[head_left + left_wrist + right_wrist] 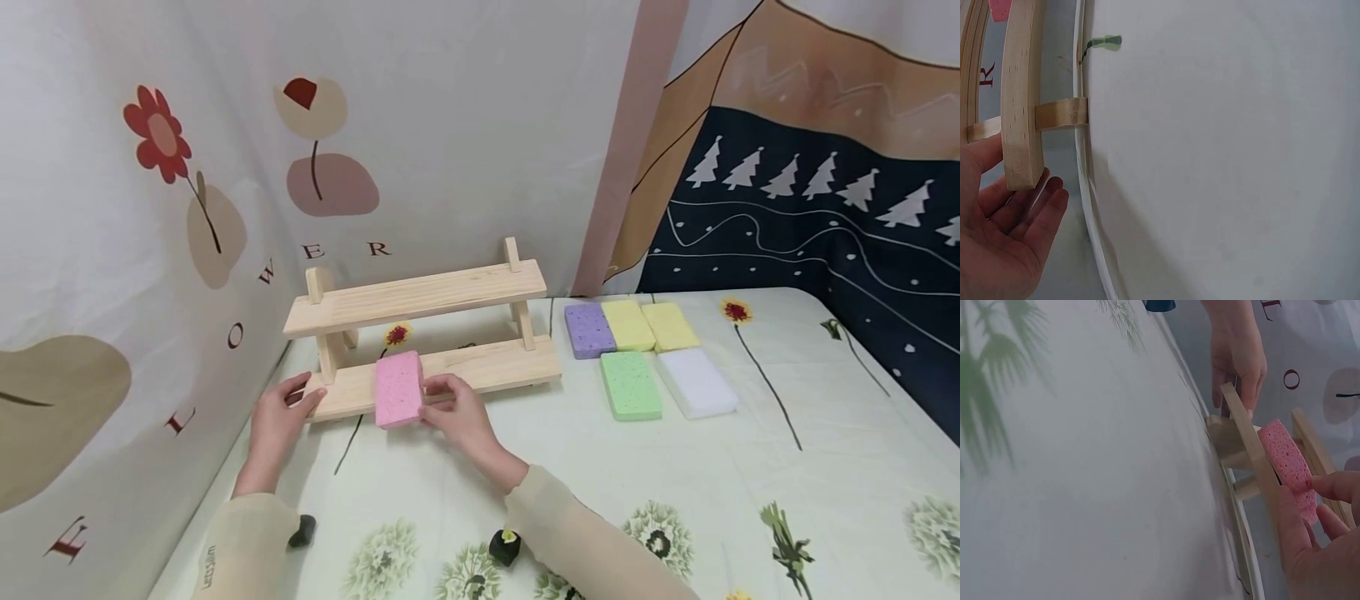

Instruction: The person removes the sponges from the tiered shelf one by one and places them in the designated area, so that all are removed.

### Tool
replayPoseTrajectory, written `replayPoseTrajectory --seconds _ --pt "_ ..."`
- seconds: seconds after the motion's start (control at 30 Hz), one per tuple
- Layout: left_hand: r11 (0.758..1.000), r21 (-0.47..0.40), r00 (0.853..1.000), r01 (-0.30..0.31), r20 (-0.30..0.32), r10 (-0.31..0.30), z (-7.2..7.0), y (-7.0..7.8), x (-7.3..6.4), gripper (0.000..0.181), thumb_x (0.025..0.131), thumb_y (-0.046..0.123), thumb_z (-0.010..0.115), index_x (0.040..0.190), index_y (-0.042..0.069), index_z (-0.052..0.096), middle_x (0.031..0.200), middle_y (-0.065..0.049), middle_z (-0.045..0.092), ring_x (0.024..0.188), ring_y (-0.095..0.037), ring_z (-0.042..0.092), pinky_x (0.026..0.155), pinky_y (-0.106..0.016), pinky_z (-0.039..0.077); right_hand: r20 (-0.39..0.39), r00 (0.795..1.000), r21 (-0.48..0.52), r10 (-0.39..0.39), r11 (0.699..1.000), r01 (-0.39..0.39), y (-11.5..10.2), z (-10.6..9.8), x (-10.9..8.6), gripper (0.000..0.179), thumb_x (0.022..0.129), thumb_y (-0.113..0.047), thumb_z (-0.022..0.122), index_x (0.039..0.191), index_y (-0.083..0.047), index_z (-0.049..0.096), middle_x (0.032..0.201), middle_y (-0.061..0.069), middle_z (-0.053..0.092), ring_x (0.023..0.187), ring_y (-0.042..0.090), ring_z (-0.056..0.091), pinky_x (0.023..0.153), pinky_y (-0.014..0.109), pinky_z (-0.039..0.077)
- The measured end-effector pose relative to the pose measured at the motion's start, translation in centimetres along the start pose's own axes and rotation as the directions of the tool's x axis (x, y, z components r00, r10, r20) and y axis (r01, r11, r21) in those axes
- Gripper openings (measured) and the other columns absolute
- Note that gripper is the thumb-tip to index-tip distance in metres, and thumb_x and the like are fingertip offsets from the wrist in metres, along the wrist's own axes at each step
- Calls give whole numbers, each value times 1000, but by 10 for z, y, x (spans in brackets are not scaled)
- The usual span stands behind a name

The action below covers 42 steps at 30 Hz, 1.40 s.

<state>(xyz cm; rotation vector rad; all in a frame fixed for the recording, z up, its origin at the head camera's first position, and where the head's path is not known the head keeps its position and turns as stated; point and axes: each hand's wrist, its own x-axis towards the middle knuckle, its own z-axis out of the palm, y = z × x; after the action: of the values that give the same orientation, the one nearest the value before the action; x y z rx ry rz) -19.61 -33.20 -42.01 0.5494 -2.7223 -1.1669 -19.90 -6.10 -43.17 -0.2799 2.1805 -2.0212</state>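
Observation:
A two-tier wooden shelf (427,297) stands at the back left of the table. My left hand (274,427) grips the left end of its lower board (491,365); in the left wrist view the thumb lies on one face of the board (1021,125) and the fingers curl round the other side. Between the thumb and fingers of my right hand (467,421) is a pink sponge (399,389), pinched at its right edge. The sponge is tilted over the lower board, and the right wrist view shows its porous side (1286,456) close to the wood.
Right of the shelf lie a purple sponge (588,330), two yellow sponges (628,325), a green sponge (631,386) and a white sponge (697,383), grouped together. Printed curtains (465,125) hang behind and to the left. A small dark object (302,532) is beside the left sleeve.

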Motion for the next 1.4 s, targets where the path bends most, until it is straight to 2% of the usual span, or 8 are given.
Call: replayPoseTrajectory --seconds 0.23,0.47,0.73,1.03,1.4 --pt "1000 -11 1000 12 2 -12 0 0 1 57 101 26 60 150 4 42 150 -24 47 135 -41 49 104 -51 50 17 1000 27 -10 1000 9 -2 -14 -4 34 88 3 69 122 -2 64 121 19 65 98 29 69 79 31 62" --pt "1000 4 1000 -5 -6 5 -1 1 1 57 100 26 61 149 3 44 148 -25 49 133 -42 51 101 -50 51 13 1000 7 -7 1000 6 -1 -31 -6 34 89 0 69 122 -5 63 122 16 65 100 25 69 81 29 61" --pt "1000 -7 1000 8 2 -8 -1 -2 3 58 100 27 61 149 3 43 149 -25 48 134 -42 50 103 -51 50 11 1000 30 -12 999 12 1 -53 -11 37 89 3 66 125 -2 61 124 19 63 101 26 68 81 31 62" --pt "1000 3 1000 9 1 -9 1 -7 4 57 100 26 60 149 2 43 149 -26 48 134 -43 49 102 -52 50 -32 999 38 -11 999 12 4 -79 -19 36 86 5 65 122 1 62 122 21 64 93 21 69 80 31 61" --pt "1000 9 1000 21 9 -21 0 -8 3 58 101 28 59 150 2 42 149 -27 47 134 -44 49 102 -53 50 -104 994 3 19 1000 -19 7 -114 -26 34 88 7 64 121 1 63 123 21 65 96 21 70 79 26 60"
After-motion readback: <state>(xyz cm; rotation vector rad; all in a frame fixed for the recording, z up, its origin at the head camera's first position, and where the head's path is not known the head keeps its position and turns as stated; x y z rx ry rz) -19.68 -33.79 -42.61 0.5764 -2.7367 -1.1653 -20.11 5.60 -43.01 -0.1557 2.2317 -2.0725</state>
